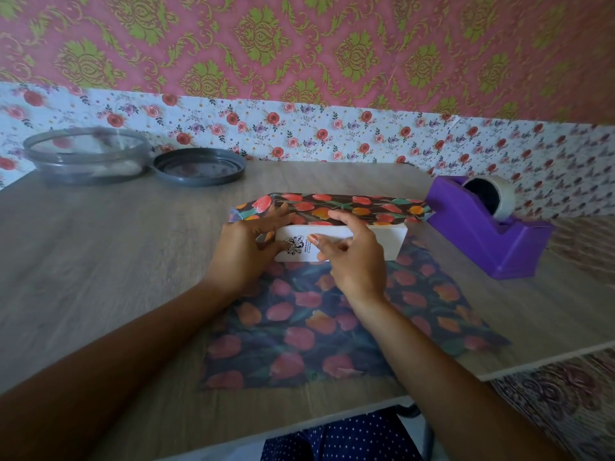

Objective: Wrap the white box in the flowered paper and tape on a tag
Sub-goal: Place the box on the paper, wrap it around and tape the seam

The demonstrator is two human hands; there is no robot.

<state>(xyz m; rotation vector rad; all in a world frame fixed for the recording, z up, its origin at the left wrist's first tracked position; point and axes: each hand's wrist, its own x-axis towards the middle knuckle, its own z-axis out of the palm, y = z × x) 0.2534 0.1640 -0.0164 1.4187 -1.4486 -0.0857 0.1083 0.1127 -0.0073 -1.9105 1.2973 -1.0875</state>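
The white box (pixel 382 241) lies lengthwise in the middle of the wooden table (pixel 100 261), with its printed front face towards me. The dark flowered paper (pixel 316 327) is spread under it. The paper's far part is folded up over the box's top (pixel 366 206). My left hand (pixel 244 251) presses the folded paper down at the box's left end with straight fingers. My right hand (pixel 354 254) grips the paper's edge against the box's top front edge, forefinger on top and thumb on the white face. No tag is in view.
A purple tape dispenser (pixel 489 234) with a roll of tape (pixel 499 194) stands just right of the box. At the back left are a clear round container (pixel 86 158) and its grey lid (pixel 199 166). The table's right edge runs close behind the dispenser.
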